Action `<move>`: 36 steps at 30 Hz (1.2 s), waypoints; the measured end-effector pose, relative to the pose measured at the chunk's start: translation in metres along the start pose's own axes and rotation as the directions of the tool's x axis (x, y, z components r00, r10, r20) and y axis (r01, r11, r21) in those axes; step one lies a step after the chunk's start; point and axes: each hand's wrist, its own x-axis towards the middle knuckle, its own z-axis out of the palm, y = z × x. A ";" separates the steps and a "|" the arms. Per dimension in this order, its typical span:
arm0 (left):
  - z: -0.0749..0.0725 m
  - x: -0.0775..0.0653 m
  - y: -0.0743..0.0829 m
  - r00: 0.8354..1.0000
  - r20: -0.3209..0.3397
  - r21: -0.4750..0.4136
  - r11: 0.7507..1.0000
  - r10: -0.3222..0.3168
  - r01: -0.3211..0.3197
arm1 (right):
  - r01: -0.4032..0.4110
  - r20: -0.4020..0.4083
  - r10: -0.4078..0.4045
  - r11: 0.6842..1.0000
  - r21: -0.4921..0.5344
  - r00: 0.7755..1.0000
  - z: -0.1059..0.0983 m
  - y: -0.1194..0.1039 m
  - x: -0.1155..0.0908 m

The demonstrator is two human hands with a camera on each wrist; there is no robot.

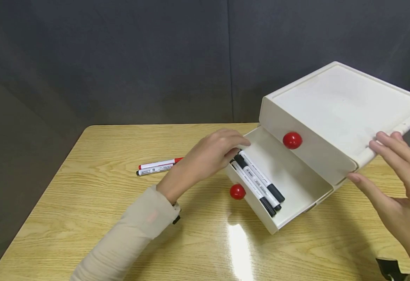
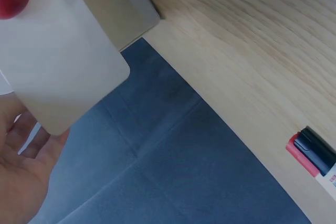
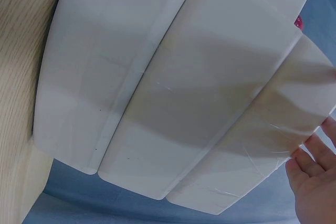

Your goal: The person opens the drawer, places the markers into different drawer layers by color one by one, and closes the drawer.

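Observation:
A white drawer unit (image 1: pixel 347 101) with red knobs stands at the right in the head view. Its lower drawer (image 1: pixel 298 177) is pulled out, and several black-capped whiteboard markers (image 1: pixel 257 181) lie inside along its front panel. My left hand (image 1: pixel 215 150) grips the far end of that front panel, its fingers bent over the edge; the left wrist view shows the fingers partly hidden behind the white panel (image 2: pixel 68 61). On the near right side, my right hand (image 1: pixel 398 175) rests spread fingertips on the unit's top edge, thumb at the upper front corner.
Left of the drawer, a red marker (image 1: pixel 155 164) and a black marker (image 1: pixel 155 169) lie side by side on the wooden table (image 1: pixel 96 195), partly behind the left forearm. A dark cloth partition (image 1: pixel 155 62) rises behind the table's far edge.

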 end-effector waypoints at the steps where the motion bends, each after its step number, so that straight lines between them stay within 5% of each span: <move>1: 0.000 -0.001 -0.001 1.000 -0.003 -0.003 1.000 -0.005 0.005 | -0.001 0.001 0.001 1.000 0.001 1.000 0.000 0.000 0.000; 21: -0.005 -0.021 -0.024 0.987 -0.099 -0.196 0.975 -0.129 0.108 | 0.002 0.012 -0.002 1.000 -0.008 1.000 0.000 0.000 0.002; 36: -0.005 -0.043 -0.049 0.975 -0.158 -0.186 0.974 -0.156 0.126 | 0.001 -0.001 -0.001 1.000 0.012 1.000 0.000 -0.001 0.002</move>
